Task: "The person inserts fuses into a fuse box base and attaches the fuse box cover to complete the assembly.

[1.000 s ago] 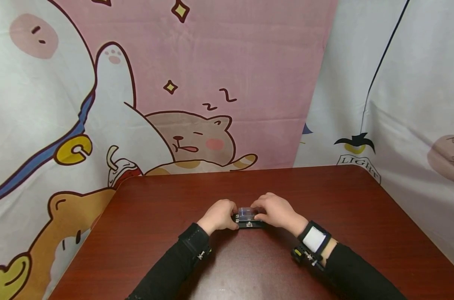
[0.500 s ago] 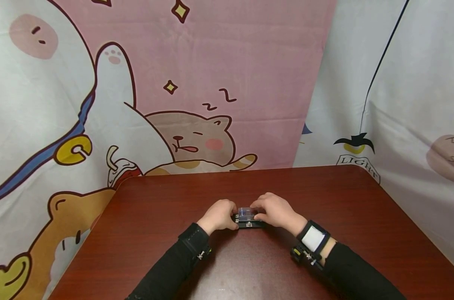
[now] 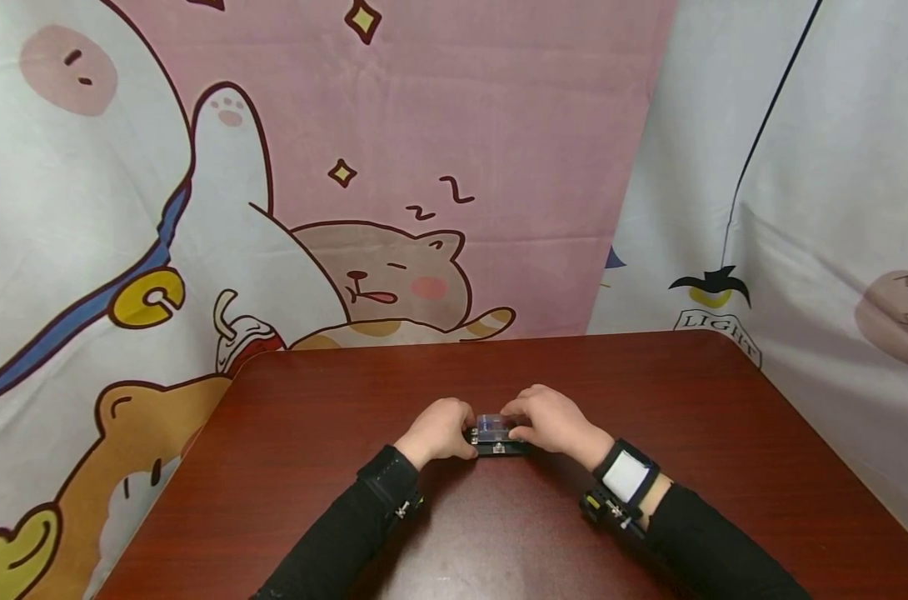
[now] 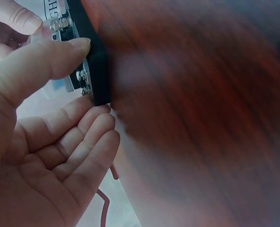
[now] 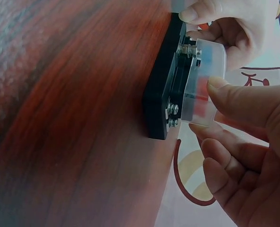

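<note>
A small fuse block sits on the table between both hands. Its black base (image 3: pixel 499 450) carries metal screw terminals (image 5: pixel 173 109) at its ends. Over its middle is a clear cover (image 5: pixel 214 59), with red and blue pieces showing through. My left hand (image 3: pixel 441 429) pinches the left end of the base, thumb on the near side and fingertips at the far side. With thumb and index finger, my right hand (image 3: pixel 555 423) pinches the cover near its right end; its other fingers are loosely curled in the right wrist view.
The reddish-brown wooden table (image 3: pixel 334 400) reaches back to a printed cloth (image 3: pixel 544 167) with cartoon animals. A band with a white patch (image 3: pixel 628 477) and a small device (image 3: pixel 611 510) are on the right wrist. Black sleeves (image 3: pixel 334 533) cover the forearms.
</note>
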{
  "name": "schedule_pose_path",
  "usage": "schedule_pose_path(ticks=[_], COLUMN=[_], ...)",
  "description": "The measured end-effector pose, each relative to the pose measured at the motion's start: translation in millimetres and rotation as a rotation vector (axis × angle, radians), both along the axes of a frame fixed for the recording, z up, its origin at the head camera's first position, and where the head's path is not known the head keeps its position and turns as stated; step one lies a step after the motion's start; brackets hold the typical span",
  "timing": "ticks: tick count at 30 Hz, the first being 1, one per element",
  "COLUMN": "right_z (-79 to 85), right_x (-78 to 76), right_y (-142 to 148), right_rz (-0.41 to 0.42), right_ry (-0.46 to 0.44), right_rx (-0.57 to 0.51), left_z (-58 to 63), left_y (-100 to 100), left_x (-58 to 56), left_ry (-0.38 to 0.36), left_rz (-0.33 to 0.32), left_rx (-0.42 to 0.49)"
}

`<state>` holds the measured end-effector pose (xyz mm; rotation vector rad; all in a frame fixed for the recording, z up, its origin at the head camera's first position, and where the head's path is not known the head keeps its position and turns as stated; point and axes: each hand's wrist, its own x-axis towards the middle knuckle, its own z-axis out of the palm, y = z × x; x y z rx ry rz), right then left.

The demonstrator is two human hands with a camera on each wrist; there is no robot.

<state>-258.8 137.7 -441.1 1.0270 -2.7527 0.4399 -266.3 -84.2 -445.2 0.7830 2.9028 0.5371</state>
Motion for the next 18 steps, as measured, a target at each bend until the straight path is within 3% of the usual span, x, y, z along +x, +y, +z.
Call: schedule_pose_path(ticks=[9,18], right_z=[-0.6,-5.4], right_x=[1.9,3.0], right_y=[-2.5,-1.0], right_rz=[-0.013,-0.042], right_ry=[0.019,-0.014], right_rx=[0.035,0.003], left_z=[-1.0,-1.6], left_y=[0.2,0.9], left_x=[-1.4,-1.1], left_ry=[-0.003,-0.004], left_rz=[0.002,0.004], left_rx=[-0.004,-0.021])
